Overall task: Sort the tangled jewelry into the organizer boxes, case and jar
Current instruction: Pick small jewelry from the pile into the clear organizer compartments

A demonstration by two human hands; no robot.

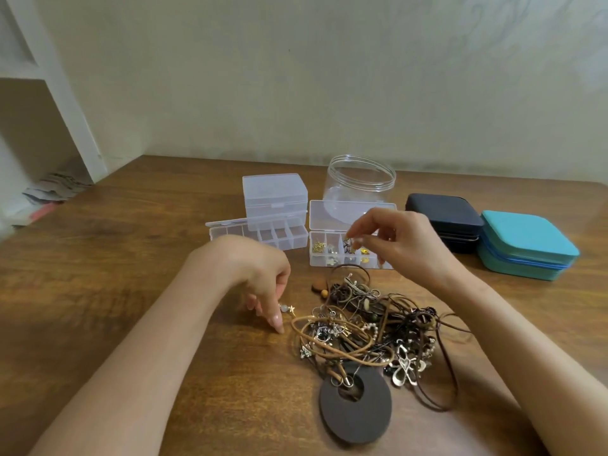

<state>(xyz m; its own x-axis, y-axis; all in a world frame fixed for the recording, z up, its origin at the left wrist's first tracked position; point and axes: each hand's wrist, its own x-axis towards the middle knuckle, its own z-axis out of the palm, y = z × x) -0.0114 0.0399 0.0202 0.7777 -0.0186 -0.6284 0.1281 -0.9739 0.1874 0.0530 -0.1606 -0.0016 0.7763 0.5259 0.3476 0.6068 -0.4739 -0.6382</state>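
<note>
My right hand [391,238] pinches a charm [349,242] over the box [350,255], left hand [263,278] fingering an earring [287,308]; a slip could misfile it

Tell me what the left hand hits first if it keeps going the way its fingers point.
The left hand points its fingers down, so it would probably meet the bare wooden table first, just beside the jewelry pile. Height above the table is unclear.

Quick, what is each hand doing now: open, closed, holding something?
Left hand: fingers curled, touching a small star earring on the table; grip unclear.
Right hand: pinching a small dark charm over the open organizer box.
</note>
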